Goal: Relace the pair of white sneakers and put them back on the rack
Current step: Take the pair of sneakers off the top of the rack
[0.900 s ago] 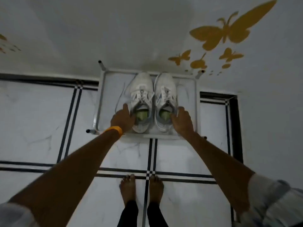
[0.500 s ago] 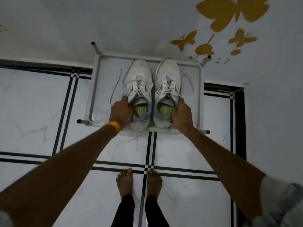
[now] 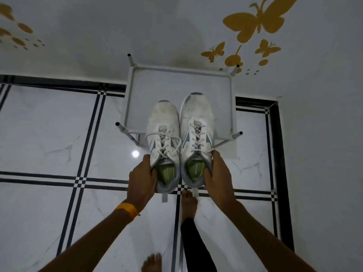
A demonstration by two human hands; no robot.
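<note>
Two white sneakers with grey heels and green insoles hang side by side in the air, toes pointing away from me. My left hand (image 3: 141,178) grips the left sneaker (image 3: 163,138) at its heel collar. My right hand (image 3: 217,173) grips the right sneaker (image 3: 197,130) the same way. Both are laced. They hover over the front edge of the white metal rack (image 3: 131,91), whose top shelf is bare. An orange band sits on my left wrist.
The rack stands against a white wall with yellow butterfly decals (image 3: 255,22). The floor is white marble tile with black lines (image 3: 78,179). My bare feet (image 3: 189,203) stand just in front of the rack, below the shoes.
Both hands have closed on the sneakers and lifted them off the rack shelf toward me. One foot has stepped back.
</note>
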